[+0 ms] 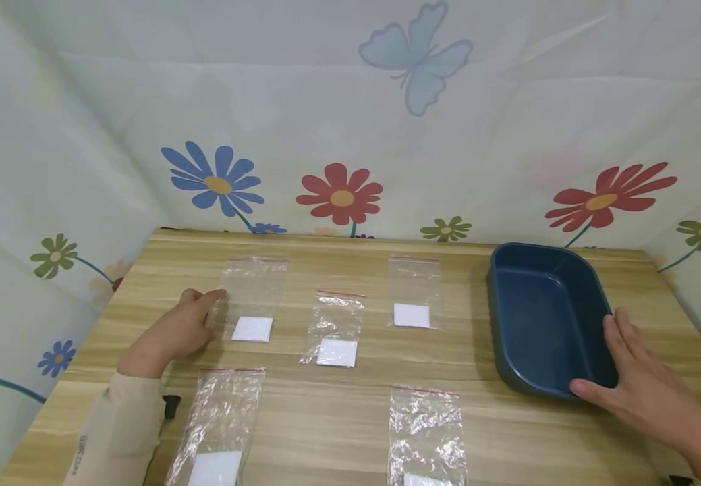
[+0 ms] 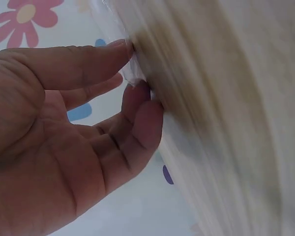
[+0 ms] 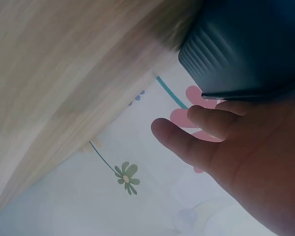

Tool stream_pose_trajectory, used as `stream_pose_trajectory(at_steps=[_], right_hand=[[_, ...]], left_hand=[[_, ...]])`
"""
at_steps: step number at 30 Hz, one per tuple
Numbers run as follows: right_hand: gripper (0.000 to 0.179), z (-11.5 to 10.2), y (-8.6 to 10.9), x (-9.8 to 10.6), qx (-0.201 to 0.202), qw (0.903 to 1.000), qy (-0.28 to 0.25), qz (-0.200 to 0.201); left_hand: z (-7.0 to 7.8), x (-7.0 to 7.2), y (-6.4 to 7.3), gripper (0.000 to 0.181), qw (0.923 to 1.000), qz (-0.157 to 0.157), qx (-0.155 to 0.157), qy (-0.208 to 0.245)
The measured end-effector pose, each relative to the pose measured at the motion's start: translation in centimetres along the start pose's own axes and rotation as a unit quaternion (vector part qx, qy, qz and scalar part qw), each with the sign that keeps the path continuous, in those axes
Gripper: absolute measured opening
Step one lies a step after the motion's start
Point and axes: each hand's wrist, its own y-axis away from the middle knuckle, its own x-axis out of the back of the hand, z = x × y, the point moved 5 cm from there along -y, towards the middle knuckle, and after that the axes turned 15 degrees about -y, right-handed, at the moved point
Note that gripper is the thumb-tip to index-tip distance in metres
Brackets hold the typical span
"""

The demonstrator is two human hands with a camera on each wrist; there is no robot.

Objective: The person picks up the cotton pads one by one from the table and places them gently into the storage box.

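Several clear zip bags with red seal lines and white labels lie on the table. My left hand (image 1: 183,331) is at the left edge of the upper-left zip bag (image 1: 256,287). In the left wrist view its curled fingers (image 2: 146,125) and thumb pinch the edge of the clear film (image 2: 132,73). A dark blue rectangular tub (image 1: 544,324) stands at the right, with nothing in it. My right hand (image 1: 641,368) rests against the tub's near right corner, thumb at the front rim and fairly straight fingers along the right side.
Other zip bags lie in the middle (image 1: 338,324), at the back (image 1: 413,283), at the front left (image 1: 229,412) and at the front centre (image 1: 426,432). A flower-printed cloth (image 1: 277,101) hangs behind the wooden table (image 1: 326,405). Near the left sleeve shows a small black piece (image 1: 171,406).
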Motion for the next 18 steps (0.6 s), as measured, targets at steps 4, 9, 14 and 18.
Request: stream_pose_trajectory(at_steps=[4,9,14,18], right_hand=[[0.118,-0.04,-0.08,0.05,-0.003,1.0000,-0.003,-0.004],[0.119,0.11,-0.07,0.05,-0.002,1.0000,0.001,-0.009],[0.118,0.22,-0.18,0.33,-0.001,1.0000,-0.001,-0.010],[0.120,0.15,-0.19,0.33,0.003,0.9999,-0.011,-0.005]], left_hand=[[-0.01,0.08,-0.09,0.067,0.9999,-0.003,0.006,0.011],[-0.25,0.26,-0.17,0.064,0.9996,0.003,-0.005,0.027],[-0.35,0.50,-0.20,0.053,0.9983,0.001,-0.009,0.058],[-0.47,0.62,-0.19,0.044,0.9969,0.006,0.002,0.078]])
